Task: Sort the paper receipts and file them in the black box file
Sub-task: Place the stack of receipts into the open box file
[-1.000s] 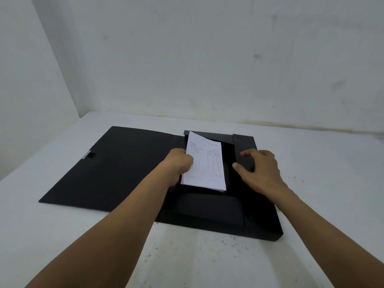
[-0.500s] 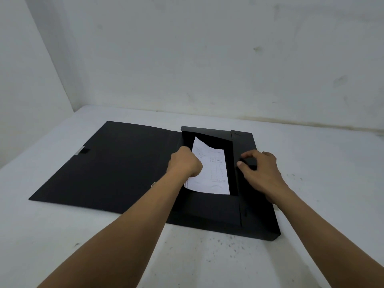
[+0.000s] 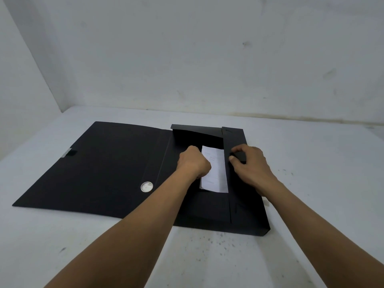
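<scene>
The black box file [image 3: 247, 215] lies open on a white table, its lid [image 3: 99, 169] spread flat to the left. A stack of white paper receipts [image 3: 216, 173] lies inside the tray, partly under the right inner flap [image 3: 232, 142]. My left hand [image 3: 194, 163] grips the left edge of the receipts with curled fingers down in the tray. My right hand [image 3: 251, 165] pinches the right flap, thumb under its edge and fingers on top. The right part of the receipts is hidden beneath that flap.
The white table [image 3: 207, 256] meets grey walls at the back and left. A round silver finger hole [image 3: 146, 186] sits near the lid's spine, and a small closure tab [image 3: 69, 153] on the lid's far left edge. A near flap [image 3: 207, 206] covers the tray's front.
The receipts have gone from tilted above the tray to lying down inside it, slid rightwards under the right flap. My left hand followed them down. My right hand stayed on the flap.
</scene>
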